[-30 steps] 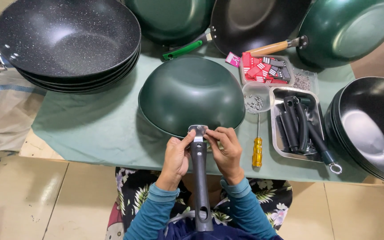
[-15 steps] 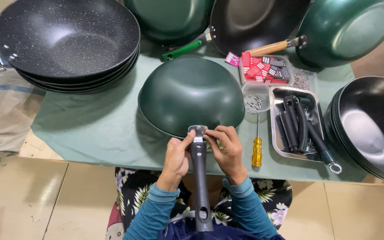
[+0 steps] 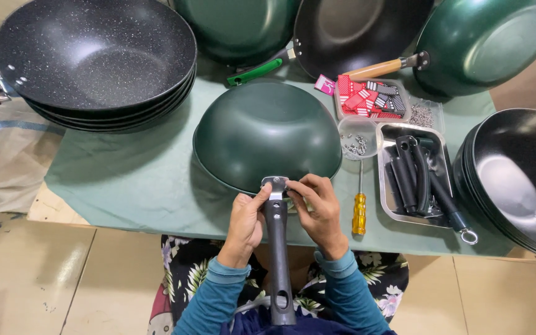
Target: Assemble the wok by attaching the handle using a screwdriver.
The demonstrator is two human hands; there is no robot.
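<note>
dark handle (image 3: 278, 260) lengthwise toward person, 2 hands pinching

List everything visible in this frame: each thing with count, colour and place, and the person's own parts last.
upturned wok: one, dark green, table centre
handle: one, black, at the wok's near rim
stacked woks: several, speckled black, upper left
stacked pans: several, black, right edge
far woks: three, two green and one black, along the top
screwdriver: one, yellow grip, right of the wok
metal tray: one, silver, holds black handles
clear tub: one, holds screws
table cloth: one, pale green
left hand: on the handle's metal end
right hand: on the handle's metal end
</note>
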